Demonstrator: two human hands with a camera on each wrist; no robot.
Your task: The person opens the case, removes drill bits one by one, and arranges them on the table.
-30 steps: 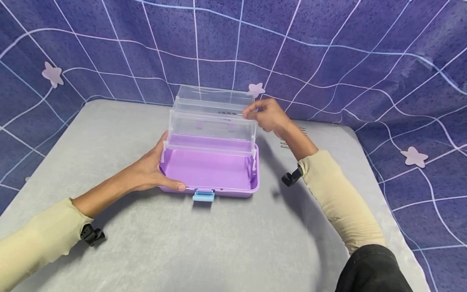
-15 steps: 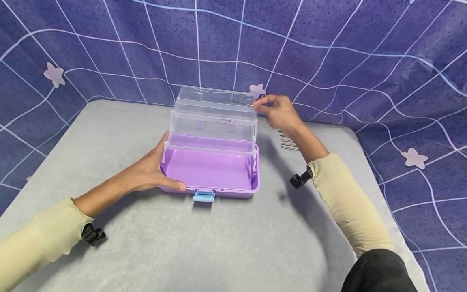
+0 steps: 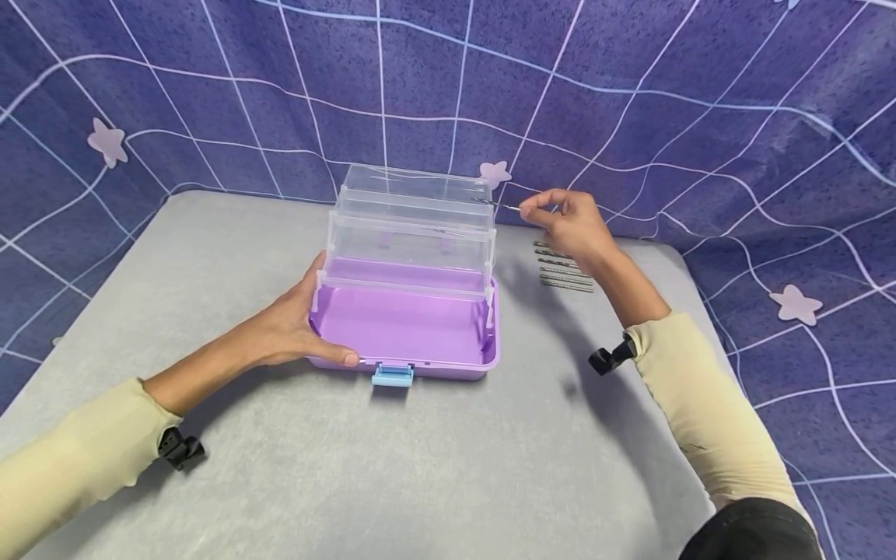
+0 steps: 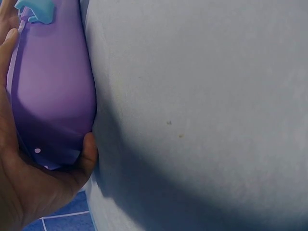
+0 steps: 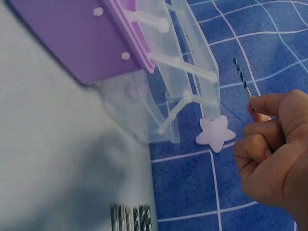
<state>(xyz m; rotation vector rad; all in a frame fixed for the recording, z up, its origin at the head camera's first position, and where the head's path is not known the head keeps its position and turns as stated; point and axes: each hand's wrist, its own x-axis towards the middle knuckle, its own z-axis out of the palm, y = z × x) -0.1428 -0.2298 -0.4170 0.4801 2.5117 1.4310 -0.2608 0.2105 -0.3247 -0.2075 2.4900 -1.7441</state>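
A purple toolbox (image 3: 399, 323) stands open, its clear tiered trays (image 3: 409, 241) raised at the back and a light blue latch (image 3: 393, 376) at its front. My left hand (image 3: 283, 327) grips the box's left end, thumb over the front rim; in the left wrist view fingers wrap the purple wall (image 4: 53, 72). Between thumb and fingertip my right hand (image 3: 574, 225) pinches a drill bit (image 3: 497, 204) by one end, its fluted tip pointing left near the top tray's right side. The right wrist view shows this drill bit (image 5: 241, 77) apart from the trays.
Several drill bits (image 3: 565, 272) lie in a row on the grey surface (image 3: 448, 467), right of the box. A blue-purple grid-patterned cloth with star shapes (image 3: 495, 173) hangs behind. A thin line, perhaps another bit, shows faintly inside the middle tray.
My right hand has moved right with the drill bit, from over the trays to beside their upper right side, uncovering the row of bits. The left hand keeps its place.
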